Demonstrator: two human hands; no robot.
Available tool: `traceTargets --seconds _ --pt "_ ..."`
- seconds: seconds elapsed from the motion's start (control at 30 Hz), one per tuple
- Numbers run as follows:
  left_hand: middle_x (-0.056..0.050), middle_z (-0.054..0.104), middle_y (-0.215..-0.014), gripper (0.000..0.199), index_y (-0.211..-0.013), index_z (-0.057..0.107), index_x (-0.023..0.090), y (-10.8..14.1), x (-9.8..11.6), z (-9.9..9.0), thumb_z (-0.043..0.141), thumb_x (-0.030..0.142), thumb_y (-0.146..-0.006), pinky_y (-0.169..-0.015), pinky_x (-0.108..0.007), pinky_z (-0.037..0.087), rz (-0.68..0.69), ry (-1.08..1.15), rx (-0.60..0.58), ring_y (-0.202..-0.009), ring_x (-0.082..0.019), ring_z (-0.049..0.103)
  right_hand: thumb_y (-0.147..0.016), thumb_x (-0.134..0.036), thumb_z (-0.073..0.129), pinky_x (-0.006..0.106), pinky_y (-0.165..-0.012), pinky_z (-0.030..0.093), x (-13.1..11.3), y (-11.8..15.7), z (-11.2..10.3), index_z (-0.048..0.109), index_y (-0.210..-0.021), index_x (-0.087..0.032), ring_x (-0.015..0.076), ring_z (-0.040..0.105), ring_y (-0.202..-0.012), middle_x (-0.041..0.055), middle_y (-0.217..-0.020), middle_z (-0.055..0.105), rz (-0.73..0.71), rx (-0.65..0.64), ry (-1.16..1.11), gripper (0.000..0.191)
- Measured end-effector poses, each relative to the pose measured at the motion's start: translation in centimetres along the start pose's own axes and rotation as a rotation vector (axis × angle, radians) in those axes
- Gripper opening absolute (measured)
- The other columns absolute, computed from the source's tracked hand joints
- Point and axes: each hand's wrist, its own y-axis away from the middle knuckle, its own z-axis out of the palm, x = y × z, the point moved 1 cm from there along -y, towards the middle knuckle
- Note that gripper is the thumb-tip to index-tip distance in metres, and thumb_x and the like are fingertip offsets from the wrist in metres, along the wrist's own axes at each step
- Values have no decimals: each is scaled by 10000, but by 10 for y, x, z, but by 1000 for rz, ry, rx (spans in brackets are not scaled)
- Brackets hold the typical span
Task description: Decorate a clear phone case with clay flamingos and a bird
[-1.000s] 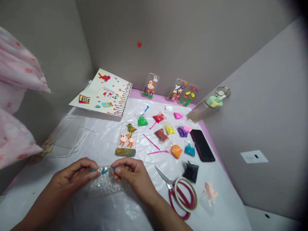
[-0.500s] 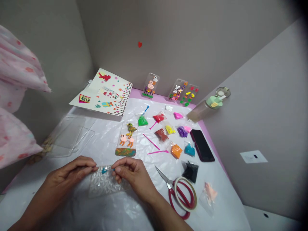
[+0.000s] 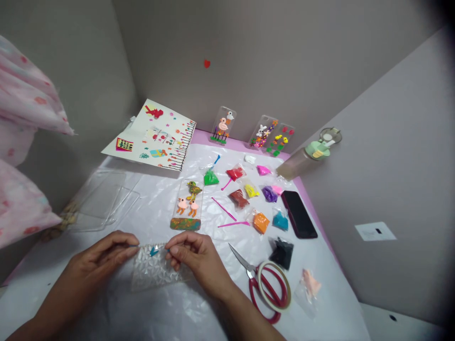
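A clear phone case with a faceted texture (image 3: 151, 273) lies flat on the sheet in front of me. Small blue clay pieces (image 3: 154, 251) form a V shape near its upper edge. My left hand (image 3: 110, 253) is at the case's upper left corner, thumb and index fingertip pinched, with a thin bit of blue showing between them. Over the case's upper right part, my right hand (image 3: 190, 253) also pinches, and a tiny blue bit shows at its fingertips. Just beyond lies a finished clear case with clay birds (image 3: 186, 206).
Scissors (image 3: 250, 272) with a tape roll (image 3: 261, 289) on their handles lie right of my hand. Several bagged clays, including orange (image 3: 260, 222) and black (image 3: 282, 253), pink tools (image 3: 223, 209), a phone (image 3: 299, 215), a bottle (image 3: 302, 163) and clear cases (image 3: 95, 201) surround the work.
My left hand's fingertips have shifted slightly left, and a bit of blue now shows between them. My right hand and the textured case have stayed almost still.
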Motion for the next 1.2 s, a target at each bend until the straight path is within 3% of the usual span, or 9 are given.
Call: traceTargets --seconds 0.17,0.33,0.47,0.57,0.67,0.77,0.93,1.2 --pt "4 823 -917 420 -914 775 283 2 -3 0 718 691 -836 -795 -240 624 16 -16 -58 -869 -228 792 -766 -495 916 206 -617 472 0 -1 0 812 -866 -167 79 590 -598 -4 -719 727 2 0 -1 359" --pt "-2 836 -939 372 -892 816 312 0 -11 2 654 645 -923 -814 -254 633 244 -124 -118 -888 -220 792 -769 -501 914 210 -615 474 1 -2 0 806 -862 -169 84 589 -598 -6 -711 723 1 -6 -2 361" --pt "1 862 -988 415 -946 839 350 1 -24 9 596 687 -943 -968 -351 621 346 -170 -18 -1061 -265 782 -760 -513 920 209 -619 479 1 -1 0 808 -864 -170 84 595 -605 -4 -722 728 8 -8 4 376" --pt "30 860 -943 408 -948 827 350 0 -27 13 584 677 -966 -1125 -414 528 421 -167 -17 -1084 -262 769 -761 -523 919 209 -620 480 1 -1 0 811 -866 -171 86 598 -612 -3 -726 728 12 -10 7 382" --pt "73 830 -934 263 -977 790 347 -3 -21 15 628 551 -1008 -1222 -374 385 491 -129 -94 -954 -193 757 -763 -528 920 208 -621 478 1 -1 0 813 -870 -172 85 599 -614 -2 -730 728 15 -18 0 386" --pt "85 801 -937 176 -995 769 352 -5 -18 15 677 501 -999 -1211 -333 344 512 -128 -100 -949 -177 724 -758 -527 926 205 -626 482 1 -1 0 817 -881 -171 81 602 -618 0 -741 730 24 -23 -9 393" --pt "77 789 -935 216 -1010 775 370 -7 -22 17 644 542 -1008 -1174 -333 358 527 -140 -85 -993 -193 707 -758 -532 924 209 -627 482 1 0 0 815 -883 -166 83 604 -619 1 -734 726 24 -26 -8 402" --pt "39 796 -946 206 -983 780 338 -5 -15 16 688 522 -976 -1139 -404 417 473 -220 -95 -999 -239 698 -759 -522 919 221 -625 484 0 0 0 815 -887 -169 95 602 -620 6 -740 729 23 -27 2 389"
